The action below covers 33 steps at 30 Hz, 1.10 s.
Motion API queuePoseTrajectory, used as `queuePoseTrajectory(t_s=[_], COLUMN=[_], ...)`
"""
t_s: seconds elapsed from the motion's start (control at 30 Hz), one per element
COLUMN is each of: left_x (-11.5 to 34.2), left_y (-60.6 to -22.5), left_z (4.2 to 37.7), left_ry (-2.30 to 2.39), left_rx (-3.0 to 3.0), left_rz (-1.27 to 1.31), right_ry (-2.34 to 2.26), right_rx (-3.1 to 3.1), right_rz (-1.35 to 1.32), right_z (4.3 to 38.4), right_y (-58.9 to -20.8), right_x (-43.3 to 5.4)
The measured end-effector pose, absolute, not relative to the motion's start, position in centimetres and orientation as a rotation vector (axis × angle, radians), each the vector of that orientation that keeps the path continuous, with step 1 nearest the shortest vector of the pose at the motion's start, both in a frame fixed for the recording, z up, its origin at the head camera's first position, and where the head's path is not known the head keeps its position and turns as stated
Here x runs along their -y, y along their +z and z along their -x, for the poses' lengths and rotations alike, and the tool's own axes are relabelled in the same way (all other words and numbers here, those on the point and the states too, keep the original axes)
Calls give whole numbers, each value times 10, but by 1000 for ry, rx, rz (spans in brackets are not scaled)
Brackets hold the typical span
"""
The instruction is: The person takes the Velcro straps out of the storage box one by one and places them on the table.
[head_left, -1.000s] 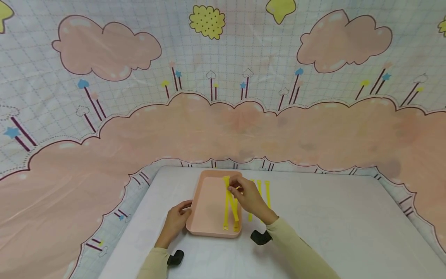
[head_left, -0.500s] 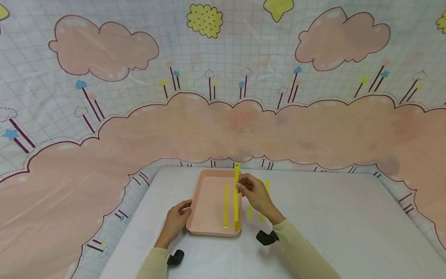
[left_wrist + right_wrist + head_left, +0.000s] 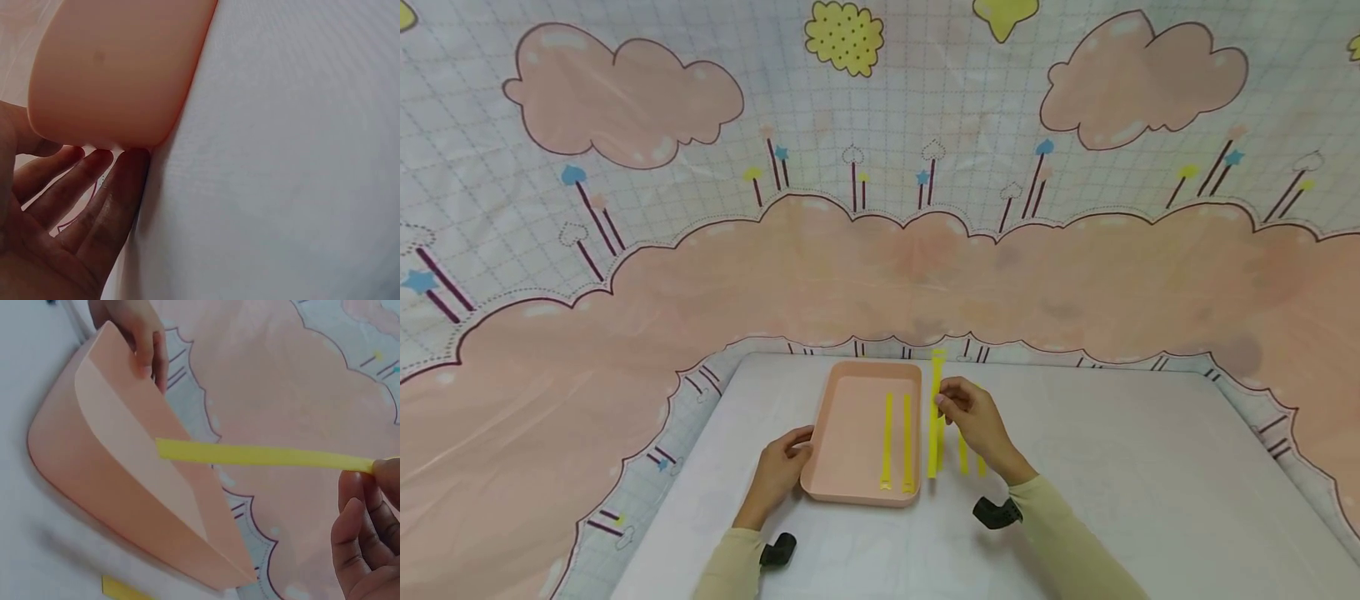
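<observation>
My right hand [image 3: 981, 427] pinches a long flat yellow strip [image 3: 933, 450] between thumb and fingers, just right of the pink tray [image 3: 850, 433]. In the right wrist view this held strip [image 3: 262, 455] stretches out from the fingertips and overlaps the tray's edge. Two more yellow strips lie side by side in the tray's right half, one of them the left strip [image 3: 887, 442]. With its fingertips against the outer wall, my left hand [image 3: 777, 473] touches the tray's left side; in the left wrist view its fingers [image 3: 122, 200] reach up to the wall, fairly straight.
Other yellow strips [image 3: 963, 454] lie on the white table [image 3: 1112, 467] under and beyond my right hand, partly hidden by it. A cloth [image 3: 850, 275] printed with clouds hangs behind the table. Each wrist carries a black device [image 3: 997, 513].
My right hand has moved right with the held strip, from over the tray to beside its right rim. The strip swung from slanted to nearly upright in view. The left hand stays put.
</observation>
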<state>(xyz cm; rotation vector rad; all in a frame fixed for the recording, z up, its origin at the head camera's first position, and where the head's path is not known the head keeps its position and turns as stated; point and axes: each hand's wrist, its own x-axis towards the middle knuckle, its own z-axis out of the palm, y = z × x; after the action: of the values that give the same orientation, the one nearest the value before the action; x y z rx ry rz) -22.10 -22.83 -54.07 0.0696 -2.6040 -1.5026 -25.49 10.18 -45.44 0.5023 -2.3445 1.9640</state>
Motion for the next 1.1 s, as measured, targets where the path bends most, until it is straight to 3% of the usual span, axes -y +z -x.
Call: queuePoseTrajectory(t_s=[0.17,1.1], left_x=[227,229], left_y=[-538,-537], left_z=[222,222], left_ry=[-1514,-1533], left_rx=[2609,2607], left_rz=[-80,-66], right_ry=[2019,1960], right_rx=[2329,2473], right_rz=[-381,-70], right_z=[264,264], right_y=[-474,-493], right_x=[-117,-183])
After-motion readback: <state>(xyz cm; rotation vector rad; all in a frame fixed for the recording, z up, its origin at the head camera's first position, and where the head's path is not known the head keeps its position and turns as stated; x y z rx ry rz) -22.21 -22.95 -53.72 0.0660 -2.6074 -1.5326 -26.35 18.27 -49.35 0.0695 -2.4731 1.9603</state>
